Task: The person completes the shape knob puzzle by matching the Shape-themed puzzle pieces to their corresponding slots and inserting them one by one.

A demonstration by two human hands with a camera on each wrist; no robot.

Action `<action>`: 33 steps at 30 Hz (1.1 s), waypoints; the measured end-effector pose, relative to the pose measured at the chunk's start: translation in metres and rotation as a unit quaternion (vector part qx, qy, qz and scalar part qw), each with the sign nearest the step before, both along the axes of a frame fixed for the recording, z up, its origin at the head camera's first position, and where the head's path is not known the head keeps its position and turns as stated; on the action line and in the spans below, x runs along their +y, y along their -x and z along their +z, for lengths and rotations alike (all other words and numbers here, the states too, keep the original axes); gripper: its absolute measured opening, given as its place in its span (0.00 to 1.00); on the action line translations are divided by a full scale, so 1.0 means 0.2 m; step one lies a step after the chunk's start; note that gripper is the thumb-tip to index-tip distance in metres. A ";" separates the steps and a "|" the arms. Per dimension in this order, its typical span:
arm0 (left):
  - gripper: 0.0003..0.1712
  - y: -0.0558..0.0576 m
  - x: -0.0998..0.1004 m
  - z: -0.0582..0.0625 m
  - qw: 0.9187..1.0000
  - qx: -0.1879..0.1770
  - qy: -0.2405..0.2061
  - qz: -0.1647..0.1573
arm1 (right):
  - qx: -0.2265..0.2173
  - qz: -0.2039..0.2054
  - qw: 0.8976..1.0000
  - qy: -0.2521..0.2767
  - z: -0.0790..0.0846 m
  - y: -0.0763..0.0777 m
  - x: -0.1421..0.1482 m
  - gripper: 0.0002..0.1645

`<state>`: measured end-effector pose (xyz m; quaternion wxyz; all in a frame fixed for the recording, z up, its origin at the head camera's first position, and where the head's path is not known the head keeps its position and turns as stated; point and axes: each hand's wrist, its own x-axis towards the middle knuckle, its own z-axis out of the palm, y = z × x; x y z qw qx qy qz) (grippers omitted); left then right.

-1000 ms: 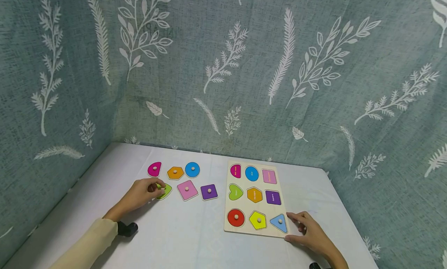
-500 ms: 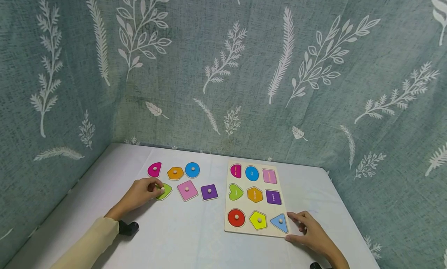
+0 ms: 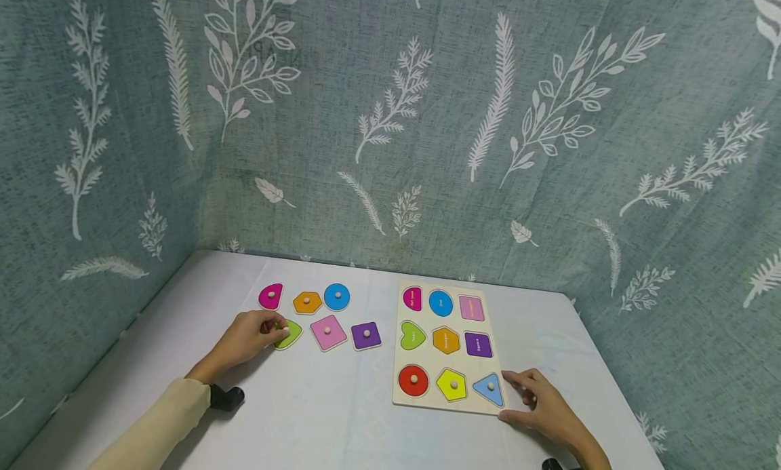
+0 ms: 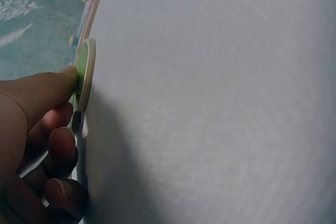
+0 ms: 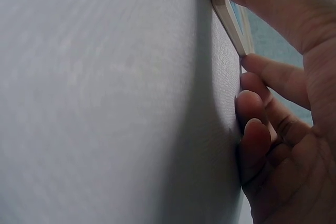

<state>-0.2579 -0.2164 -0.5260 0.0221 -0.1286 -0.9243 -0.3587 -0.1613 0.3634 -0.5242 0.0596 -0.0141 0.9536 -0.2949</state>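
My left hand (image 3: pixel 247 338) pinches the small knob of a green heart puzzle piece (image 3: pixel 293 333), whose left part lies hidden under the fingers. The left wrist view shows the thumb against that green heart piece (image 4: pixel 85 72), close to the white tabletop. At the right, my right hand (image 3: pixel 546 407) touches the right edge and near corner of a wooden puzzle board (image 3: pixel 427 403) with thumb and index finger. The right wrist view has these two fingertips spread along the board's edge (image 5: pixel 231 24), the other fingers bent below it.
Loose knobbed pieces lie near the left hand: magenta half round (image 3: pixel 270 296), orange hexagon (image 3: pixel 307 307), blue circle (image 3: pixel 336 304), pink piece (image 3: pixel 320 338) and purple square (image 3: pixel 366 344). On the board sit a red circle (image 3: pixel 405 386), yellow pentagon (image 3: pixel 447 394) and blue triangle (image 3: pixel 485 393). Patterned cloth (image 3: pixel 427 239) stands behind.
Very little differs. The left fingertips have settled on the green heart piece's knob, while the right hand and the board have stayed put.
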 end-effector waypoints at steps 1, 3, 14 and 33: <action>0.07 0.00 0.00 0.00 1.000 0.002 0.002 0.000 | 0.001 0.001 1.000 0.000 0.00 0.00 0.00 0.51; 0.07 0.00 0.00 0.01 1.000 0.002 0.003 0.000 | 0.002 0.001 1.000 0.001 0.00 0.00 0.00 0.51; 0.07 0.01 0.02 0.06 1.000 -0.010 0.002 0.009 | -0.001 -0.003 1.000 -0.013 0.01 0.01 0.00 0.52; 0.04 0.01 0.18 0.10 0.997 0.060 -0.012 -0.055 | 0.005 0.001 1.000 -0.004 -0.02 0.00 0.00 0.51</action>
